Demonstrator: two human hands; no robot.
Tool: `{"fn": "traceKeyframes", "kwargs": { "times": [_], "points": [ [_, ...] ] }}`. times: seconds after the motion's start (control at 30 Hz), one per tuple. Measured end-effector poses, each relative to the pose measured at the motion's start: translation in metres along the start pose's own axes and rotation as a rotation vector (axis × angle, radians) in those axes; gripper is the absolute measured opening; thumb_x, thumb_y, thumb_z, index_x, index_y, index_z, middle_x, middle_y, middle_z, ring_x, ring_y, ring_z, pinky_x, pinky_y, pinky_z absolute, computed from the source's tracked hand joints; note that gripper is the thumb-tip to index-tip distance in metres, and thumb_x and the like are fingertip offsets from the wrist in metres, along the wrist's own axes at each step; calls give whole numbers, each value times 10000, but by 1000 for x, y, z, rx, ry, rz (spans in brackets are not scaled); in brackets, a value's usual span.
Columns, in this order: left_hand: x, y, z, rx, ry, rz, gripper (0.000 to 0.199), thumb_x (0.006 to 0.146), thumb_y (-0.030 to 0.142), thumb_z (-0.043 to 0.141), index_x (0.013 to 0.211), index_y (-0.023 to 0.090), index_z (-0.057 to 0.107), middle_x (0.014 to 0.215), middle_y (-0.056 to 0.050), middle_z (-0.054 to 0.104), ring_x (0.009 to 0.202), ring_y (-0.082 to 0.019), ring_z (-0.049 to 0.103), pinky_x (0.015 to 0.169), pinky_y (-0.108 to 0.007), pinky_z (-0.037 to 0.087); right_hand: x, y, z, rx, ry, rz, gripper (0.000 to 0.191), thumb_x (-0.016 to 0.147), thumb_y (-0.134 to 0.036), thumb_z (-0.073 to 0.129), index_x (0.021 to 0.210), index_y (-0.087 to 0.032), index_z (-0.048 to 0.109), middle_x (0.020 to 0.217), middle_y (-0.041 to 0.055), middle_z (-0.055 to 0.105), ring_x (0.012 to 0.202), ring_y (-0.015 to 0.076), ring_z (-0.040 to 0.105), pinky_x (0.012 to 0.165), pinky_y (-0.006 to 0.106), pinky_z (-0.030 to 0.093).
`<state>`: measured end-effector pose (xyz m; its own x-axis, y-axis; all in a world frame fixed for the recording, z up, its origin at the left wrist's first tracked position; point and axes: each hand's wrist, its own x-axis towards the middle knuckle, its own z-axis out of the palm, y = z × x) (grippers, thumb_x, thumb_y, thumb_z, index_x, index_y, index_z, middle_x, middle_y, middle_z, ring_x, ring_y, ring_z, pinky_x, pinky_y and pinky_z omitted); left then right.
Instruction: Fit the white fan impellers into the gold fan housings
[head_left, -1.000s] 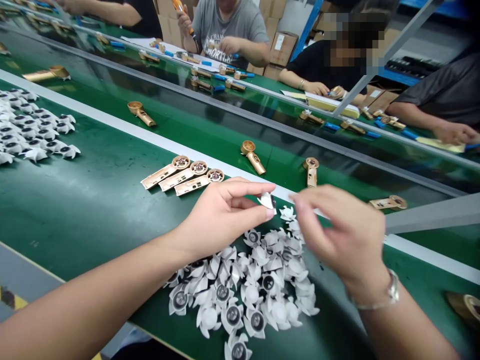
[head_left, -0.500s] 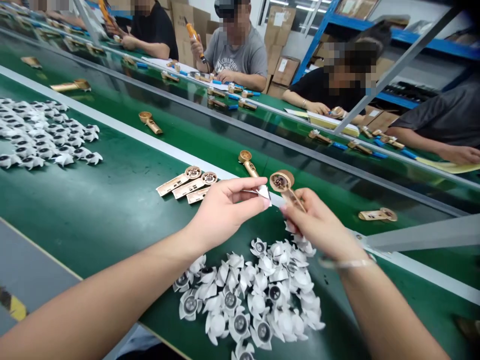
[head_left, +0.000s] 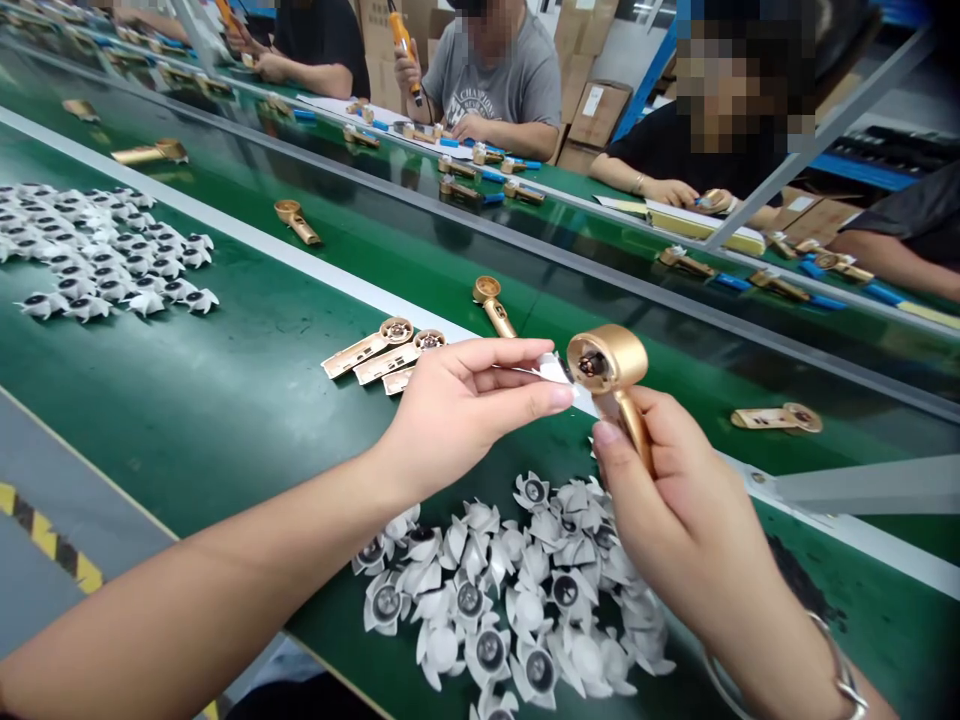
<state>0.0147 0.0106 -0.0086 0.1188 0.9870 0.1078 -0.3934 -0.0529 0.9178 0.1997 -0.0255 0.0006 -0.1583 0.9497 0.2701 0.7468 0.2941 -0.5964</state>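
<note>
Between the thumb and fingers of my left hand (head_left: 480, 400) is a white fan blade (head_left: 553, 370), mostly covered by the fingertips. My right hand (head_left: 667, 490) grips the handle of a gold handheld fan housing (head_left: 619, 360). Its round head is turned toward the fan blade, and dark motor parts show inside. The two are close together; whether they touch I cannot tell. Below my hands lies a heap of white fan blades (head_left: 517, 610). Several open gold housings (head_left: 360, 352) rest beside my left hand, partly hidden by it.
More white fan blades (head_left: 97, 250) are spread at the left. Gold housings lie on the green belt (head_left: 405, 255), one (head_left: 495, 305) just beyond my hands. A grey metal bracket (head_left: 862, 485) juts in at right. Across the line, co-workers sit at work, one holding an orange electric screwdriver (head_left: 405, 55).
My right hand has turned the housing so its open head faces left, and raised it nearer the camera. My left hand has moved slightly right with the fan blade.
</note>
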Motion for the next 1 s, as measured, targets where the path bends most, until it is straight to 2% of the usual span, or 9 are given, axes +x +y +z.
{"fn": "traceKeyframes", "kwargs": {
  "times": [0.27, 0.4, 0.53, 0.7, 0.8, 0.9, 0.93, 0.97, 1.0],
  "points": [
    [-3, 1, 0, 94, 5, 80, 333, 662, 184, 868, 985, 199, 786, 1003, -29, 790, 924, -186, 752, 880, -270, 621, -2, -7, 1, -141, -43, -79, 72, 982, -273, 477, 1034, -240, 514, 613, -47, 512, 444, 118, 476, 408, 235, 361],
    [-5, 2, 1, 162, 29, 119, 313, 663, 194, 867, 967, 202, 795, 1032, -30, 778, 917, -174, 748, 880, -257, 617, -4, -7, 0, -194, -53, -125, 95, 983, -266, 468, 1057, -225, 511, 617, -48, 516, 441, 109, 479, 410, 223, 362],
    [-2, 2, -1, 98, 24, 4, 339, 640, 206, 880, 967, 189, 791, 954, -41, 791, 887, -205, 754, 892, -334, 613, -3, -3, 2, -392, -2, -230, 203, 973, -273, 450, 1136, -172, 516, 623, -22, 522, 442, 141, 496, 400, 253, 329],
    [4, -4, -7, -46, 1, -230, 570, 600, 241, 911, 1131, 157, 723, 1010, -73, 781, 973, -212, 731, 991, -367, 535, -6, -1, 2, -533, -14, -338, 279, 982, -324, 416, 1162, -133, 509, 584, -25, 491, 400, 164, 481, 387, 282, 274],
    [7, -4, -12, -32, -69, -286, 799, 652, 299, 886, 1368, 166, 557, 1116, -104, 746, 1026, -209, 706, 995, -363, 509, -4, 0, -1, -462, -62, -320, 310, 999, -401, 400, 1169, -165, 505, 614, -17, 539, 430, 163, 507, 407, 275, 297],
    [10, 6, -21, 241, -127, -256, 978, 699, 412, 839, 1519, 225, 338, 1413, -152, 566, 1021, -211, 685, 917, -357, 526, 13, 16, -1, -478, -62, -156, 304, 1013, -436, 354, 1105, -204, 527, 700, 18, 614, 526, 183, 566, 469, 279, 327],
    [11, 12, -24, 400, -201, -230, 954, 703, 448, 824, 1511, 248, 357, 1463, -147, 515, 998, -211, 679, 869, -345, 532, 23, 25, 2, -543, -48, -74, 311, 1016, -421, 334, 1089, -192, 531, 735, 45, 632, 557, 200, 579, 485, 290, 327],
    [12, 18, -27, 571, -326, -210, 890, 704, 474, 811, 1478, 268, 422, 1471, -129, 506, 969, -210, 674, 815, -329, 530, 34, 37, 5, -620, -32, 7, 321, 1014, -396, 320, 1087, -166, 532, 766, 80, 645, 583, 220, 587, 499, 302, 327],
    [12, 24, -30, 730, -502, -206, 806, 702, 488, 802, 1422, 281, 506, 1438, -108, 537, 943, -208, 669, 765, -310, 521, 47, 49, 8, -690, -24, 71, 329, 1008, -367, 316, 1092, -133, 531, 794, 120, 652, 608, 242, 595, 513, 314, 335]
  ]
}}
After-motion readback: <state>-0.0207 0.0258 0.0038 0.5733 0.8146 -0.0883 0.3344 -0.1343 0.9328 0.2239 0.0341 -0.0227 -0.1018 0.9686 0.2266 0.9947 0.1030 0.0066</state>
